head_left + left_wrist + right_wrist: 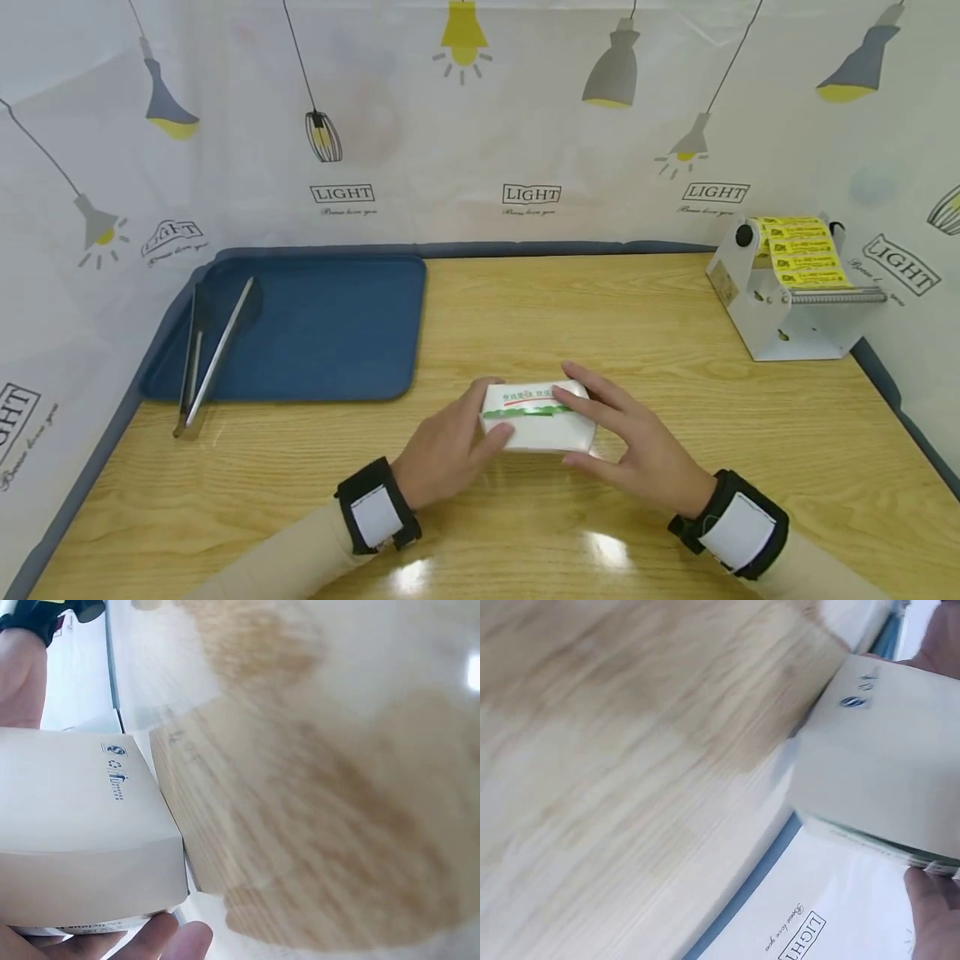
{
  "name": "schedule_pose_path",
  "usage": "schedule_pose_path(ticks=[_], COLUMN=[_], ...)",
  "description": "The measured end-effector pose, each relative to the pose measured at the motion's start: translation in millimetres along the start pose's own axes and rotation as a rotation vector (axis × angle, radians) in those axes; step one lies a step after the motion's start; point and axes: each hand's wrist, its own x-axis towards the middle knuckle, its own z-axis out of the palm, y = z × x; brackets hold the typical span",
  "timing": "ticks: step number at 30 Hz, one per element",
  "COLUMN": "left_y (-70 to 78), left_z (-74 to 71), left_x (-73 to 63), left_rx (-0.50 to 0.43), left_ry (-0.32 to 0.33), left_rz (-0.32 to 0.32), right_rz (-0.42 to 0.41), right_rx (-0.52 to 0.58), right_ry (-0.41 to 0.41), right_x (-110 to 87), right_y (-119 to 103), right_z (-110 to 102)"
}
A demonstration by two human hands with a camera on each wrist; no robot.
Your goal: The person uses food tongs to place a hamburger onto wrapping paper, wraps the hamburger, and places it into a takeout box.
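Note:
A small white paper box (537, 432) with green and red print on its top is held over the near middle of the wooden table. My left hand (450, 442) grips its left end, thumb along the near side and fingers behind. At the right end my right hand (641, 446) holds it too, fingers over the top and far edge, thumb at the lower near corner. Small dark symbols mark one plain face of the box (75, 799) in the left wrist view. Fingertips (154, 937) show under its printed side there. The right wrist view shows the box (885, 757) from its other end.
On the left lies a blue tray (337, 333) with metal tongs (217, 354) across it, handles over its front edge. A white label dispenser (795, 321) carrying a roll of yellow labels (806, 254) stands at the back right. A printed curtain (465, 133) borders the table.

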Motion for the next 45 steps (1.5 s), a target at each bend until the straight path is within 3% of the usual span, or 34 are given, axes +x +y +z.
schedule_pose_path(ticks=[6, 9, 13, 23, 28, 37, 41, 45], left_y=[0.4, 0.8, 0.9, 1.8, 0.2, -2.4, -4.1, -5.8], left_z=[-1.1, -1.1, -0.7, 0.0, -2.2, -7.4, -13.4, -17.3], left_x=[1.4, 1.6, 1.5, 2.0, 2.3, 2.5, 4.0, 3.1], left_rx=[-0.015, -0.011, -0.007, 0.011, 0.001, -0.006, 0.042, 0.062], left_ry=[-0.002, 0.001, 0.007, 0.018, 0.005, -0.007, -0.01, -0.024], left_rz=[0.011, 0.019, 0.025, 0.031, -0.005, -0.031, -0.011, 0.02], right_rz=[-0.133, -0.168, -0.185, -0.221, -0.151, 0.127, 0.153, 0.133], right_rx=[-0.237, -0.314, -0.34, -0.352, -0.284, -0.043, 0.029, -0.018], right_ry=[0.056, 0.043, 0.015, 0.039, 0.045, -0.018, -0.009, -0.023], right_x=[1.3, 3.6, 4.8, 4.9, 6.6, 6.2, 9.2, 9.5], right_y=[4, 4, 4, 4, 2, -6, -8, -10], right_z=[0, 0, 1, 0, 0, -5, -5, -3])
